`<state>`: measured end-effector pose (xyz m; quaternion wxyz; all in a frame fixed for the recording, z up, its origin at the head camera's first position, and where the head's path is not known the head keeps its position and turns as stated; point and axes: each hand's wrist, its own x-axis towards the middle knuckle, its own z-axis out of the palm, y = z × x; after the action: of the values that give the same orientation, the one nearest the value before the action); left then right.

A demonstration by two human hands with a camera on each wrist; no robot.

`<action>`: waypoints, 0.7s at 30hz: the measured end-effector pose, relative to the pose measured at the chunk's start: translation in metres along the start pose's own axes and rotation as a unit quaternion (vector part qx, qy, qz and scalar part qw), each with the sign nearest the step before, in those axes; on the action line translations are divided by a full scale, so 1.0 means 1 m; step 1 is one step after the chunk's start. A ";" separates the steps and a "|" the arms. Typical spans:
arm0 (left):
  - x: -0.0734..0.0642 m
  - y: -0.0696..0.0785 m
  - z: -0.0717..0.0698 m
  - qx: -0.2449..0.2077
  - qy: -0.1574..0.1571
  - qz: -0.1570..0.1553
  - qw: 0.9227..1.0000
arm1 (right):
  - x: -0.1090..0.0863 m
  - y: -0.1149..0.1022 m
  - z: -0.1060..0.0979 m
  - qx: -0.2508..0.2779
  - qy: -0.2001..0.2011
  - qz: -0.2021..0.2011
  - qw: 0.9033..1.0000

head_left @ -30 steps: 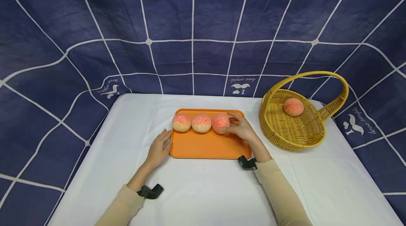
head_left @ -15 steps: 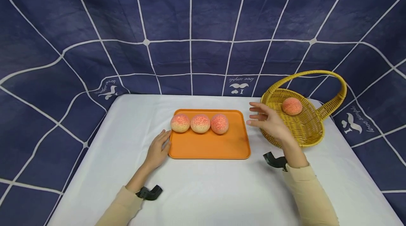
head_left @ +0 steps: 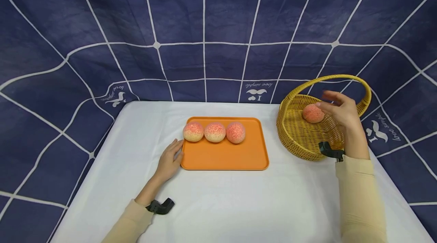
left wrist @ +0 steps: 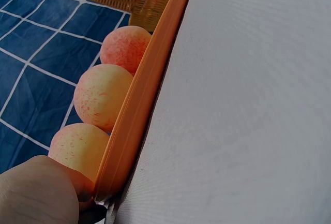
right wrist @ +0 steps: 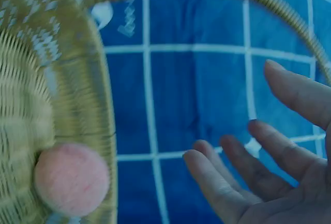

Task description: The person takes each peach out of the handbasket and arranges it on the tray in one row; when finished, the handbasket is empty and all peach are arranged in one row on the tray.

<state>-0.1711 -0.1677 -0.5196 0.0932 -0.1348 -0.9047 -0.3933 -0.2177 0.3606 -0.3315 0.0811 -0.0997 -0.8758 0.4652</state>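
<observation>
Three peaches stand in a row along the back of the orange tray (head_left: 223, 157): a pale left peach (head_left: 193, 132), a speckled middle peach (head_left: 215, 132) and a redder right peach (head_left: 236, 132). My left hand (head_left: 169, 160) rests at the tray's left edge with its fingers extended, close to the left peach. A fourth peach (head_left: 313, 113) sits inside the yellow wicker basket (head_left: 296, 142), towards the back. Over the basket's right part is my right hand (head_left: 344, 112), holding nothing. Its fingers (right wrist: 276, 144) are spread and relaxed in the right wrist view, apart from the peach.
The basket's tall arched handle (head_left: 327, 79) rises behind and beside my right hand. White cloth (head_left: 225, 201) covers the table. A dark blue curtain with white lines (head_left: 181, 61) hangs around its back and sides.
My right hand has left the right peach on the tray and moved right to above the basket. My left hand and the peaches have stayed put.
</observation>
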 end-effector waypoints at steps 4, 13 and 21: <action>0.000 0.000 0.000 -0.003 -0.004 -0.005 1.000 | 0.017 0.014 -0.003 0.032 0.022 0.031 0.999; 0.001 0.003 -0.002 0.001 -0.016 -0.008 1.000 | 0.047 0.043 0.003 0.086 0.055 0.103 0.989; 0.000 0.004 -0.002 -0.004 -0.014 -0.011 1.000 | 0.061 0.064 0.015 0.084 0.039 0.148 0.985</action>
<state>-0.1694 -0.1668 -0.5151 0.0759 -0.1304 -0.9056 -0.3963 -0.2734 0.3994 -0.3902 0.0532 -0.2388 -0.8054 0.5398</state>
